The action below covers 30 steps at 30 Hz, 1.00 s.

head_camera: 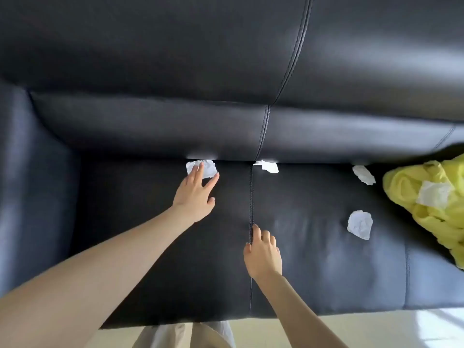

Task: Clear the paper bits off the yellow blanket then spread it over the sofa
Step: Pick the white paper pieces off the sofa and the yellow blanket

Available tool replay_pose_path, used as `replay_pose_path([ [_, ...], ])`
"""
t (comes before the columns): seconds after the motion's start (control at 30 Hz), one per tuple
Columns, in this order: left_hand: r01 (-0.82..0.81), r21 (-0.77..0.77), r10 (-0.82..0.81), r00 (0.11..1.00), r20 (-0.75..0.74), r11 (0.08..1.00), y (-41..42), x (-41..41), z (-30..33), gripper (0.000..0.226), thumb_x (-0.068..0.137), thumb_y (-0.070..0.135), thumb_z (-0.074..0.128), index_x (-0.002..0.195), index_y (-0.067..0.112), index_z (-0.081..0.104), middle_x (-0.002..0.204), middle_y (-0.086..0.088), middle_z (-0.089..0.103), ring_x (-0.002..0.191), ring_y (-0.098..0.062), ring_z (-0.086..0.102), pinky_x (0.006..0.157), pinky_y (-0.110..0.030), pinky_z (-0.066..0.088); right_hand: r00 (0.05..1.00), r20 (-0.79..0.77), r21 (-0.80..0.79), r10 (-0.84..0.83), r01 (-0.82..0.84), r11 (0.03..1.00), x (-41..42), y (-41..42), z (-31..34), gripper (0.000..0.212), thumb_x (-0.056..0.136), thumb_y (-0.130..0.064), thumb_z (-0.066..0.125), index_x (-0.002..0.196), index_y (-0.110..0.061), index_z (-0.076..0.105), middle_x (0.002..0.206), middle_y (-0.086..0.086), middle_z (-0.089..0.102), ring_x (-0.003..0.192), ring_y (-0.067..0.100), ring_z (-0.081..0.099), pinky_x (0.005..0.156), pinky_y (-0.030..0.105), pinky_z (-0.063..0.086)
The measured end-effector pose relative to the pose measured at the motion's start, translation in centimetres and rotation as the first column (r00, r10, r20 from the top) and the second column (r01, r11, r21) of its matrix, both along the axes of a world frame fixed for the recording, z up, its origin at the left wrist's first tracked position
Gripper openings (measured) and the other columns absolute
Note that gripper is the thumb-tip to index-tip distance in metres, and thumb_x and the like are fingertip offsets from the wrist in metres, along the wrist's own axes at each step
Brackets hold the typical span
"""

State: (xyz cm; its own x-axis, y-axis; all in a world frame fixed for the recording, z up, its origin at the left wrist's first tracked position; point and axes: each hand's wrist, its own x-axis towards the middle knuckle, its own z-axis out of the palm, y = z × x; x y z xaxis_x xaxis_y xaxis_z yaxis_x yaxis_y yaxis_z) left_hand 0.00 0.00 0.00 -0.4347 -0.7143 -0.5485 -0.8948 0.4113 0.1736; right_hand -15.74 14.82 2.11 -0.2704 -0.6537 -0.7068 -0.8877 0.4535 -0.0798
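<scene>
Left hand point(194, 194) was reaching a crumpled paper scrap point(204, 168) at the seat/backrest crease of the black leather sofa point(150, 247), fingers point(199, 172) spread, tips on the scrap, not yet closed. Right hand point(262, 254) rested on the centre seam, fingers loosely curled, holding nothing. Yellow blanket point(426, 212) lay bunched at the right edge with one paper bit point(433, 194) on it. Best bet: pinch the scrap clear of the crease so it doesn't wedge deeper.

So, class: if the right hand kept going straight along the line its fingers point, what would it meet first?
Probably the torn paper bit at the seat's back edge; the right hand points up the sofa seam, though depth is unclear.
</scene>
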Motion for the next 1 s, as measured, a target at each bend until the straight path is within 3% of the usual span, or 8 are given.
replay_pose_path([
  [0.13,0.037,0.055,-0.039,0.998,0.044,0.998,1.1,-0.8,-2.7,0.067,0.099,0.046,0.031,0.153,0.025,-0.003,0.158,-0.018,-0.012,0.148,-0.03,-0.006,0.119,-0.037,0.01,0.996,-0.074,-0.188,-0.058,0.043,0.981,-0.6,-0.7,-2.8,0.051,0.095,-0.022,0.047,0.144,-0.011,0.036,0.127,0.01,0.049,0.113,0.028,0.048,0.092,0.037,0.043],
  [0.23,0.022,-0.035,-0.02,0.998,0.056,0.999,3.6,-0.8,-4.1,0.071,0.098,0.04,0.04,0.153,0.013,0.005,0.159,-0.016,0.001,0.148,-0.028,0.006,0.117,-0.036,0.02,0.99,-0.099,-0.329,-0.104,0.066,0.942,-0.8,-1.1,-4.9,0.043,0.083,-0.012,0.061,0.126,-0.006,0.056,0.108,0.013,0.058,0.093,0.032,0.055,0.077,0.04,0.049],
  [0.4,-0.093,-0.196,0.074,0.992,-0.101,0.976,6.7,0.1,-4.2,0.061,0.077,0.027,0.068,0.131,0.001,0.055,0.135,-0.012,0.055,0.12,-0.026,0.056,0.1,-0.037,0.046,0.997,-0.051,-0.336,-0.058,0.038,0.941,-1.6,-5.4,-4.9,0.047,0.088,-0.012,0.051,0.135,-0.011,0.046,0.131,0.011,0.044,0.116,0.03,0.044,0.091,0.038,0.04],
  [0.6,-0.355,-0.194,0.253,0.875,-0.412,0.914,8.3,0.0,-1.4,0.055,0.085,0.014,0.06,0.137,0.0,0.046,0.139,-0.011,0.048,0.128,-0.023,0.049,0.104,-0.033,0.043,0.998,0.02,-0.235,-0.057,0.06,0.97,-4.4,-12.6,-5.1,0.066,0.091,-0.02,0.047,0.151,-0.024,0.019,0.159,0.004,0.006,0.145,0.022,0.009,0.11,0.038,0.026],
  [0.7,-0.557,-0.015,0.449,0.685,-0.574,0.83,8.4,-0.2,0.5,0.045,0.092,0.014,0.053,0.137,0.009,0.046,0.138,0.003,0.045,0.114,-0.007,0.052,0.095,-0.023,0.044,0.999,0.045,-0.144,-0.022,0.028,0.989,-5.3,-13.8,-5.7,0.066,0.09,-0.022,0.047,0.15,-0.025,0.021,0.159,0.002,0.006,0.147,0.019,0.004,0.114,0.037,0.021],
  [0.8,-0.717,0.229,0.665,0.411,-0.623,0.658,8.8,-0.5,1.4,0.029,0.094,0.017,0.053,0.122,0.019,0.058,0.124,0.015,0.051,0.1,0.002,0.056,0.088,-0.018,0.046,0.999,0.043,-0.132,0.02,-0.015,0.991,-5.2,-12.4,-5.8,0.064,0.09,-0.019,0.047,0.15,-0.018,0.025,0.156,0.0,0.019,0.143,0.02,0.017,0.112,0.035,0.025],
  [0.9,-0.773,0.531,0.854,0.029,-0.519,0.349,8.8,-1.0,2.1,0.018,0.092,0.017,0.058,0.108,0.02,0.065,0.112,0.015,0.06,0.096,0.007,0.061,0.077,-0.007,0.049,0.999,0.023,-0.245,0.026,-0.02,0.969,-4.4,-10.0,-5.2,0.053,0.088,-0.012,0.047,0.141,-0.01,0.04,0.144,0.002,0.039,0.129,0.023,0.038,0.105,0.033,0.029],
  [1.0,-0.755,0.626,0.911,-0.099,-0.401,0.194,9.1,-1.0,2.2,0.015,0.086,0.016,0.064,0.101,0.021,0.064,0.104,0.013,0.065,0.096,0.003,0.062,0.067,-0.009,0.046,0.999,0.024,-0.393,0.044,-0.031,0.919,-2.8,-6.9,-4.4,0.046,0.085,-0.005,0.047,0.13,-0.009,0.053,0.13,0.002,0.054,0.116,0.025,0.049,0.102,0.031,0.03],
])
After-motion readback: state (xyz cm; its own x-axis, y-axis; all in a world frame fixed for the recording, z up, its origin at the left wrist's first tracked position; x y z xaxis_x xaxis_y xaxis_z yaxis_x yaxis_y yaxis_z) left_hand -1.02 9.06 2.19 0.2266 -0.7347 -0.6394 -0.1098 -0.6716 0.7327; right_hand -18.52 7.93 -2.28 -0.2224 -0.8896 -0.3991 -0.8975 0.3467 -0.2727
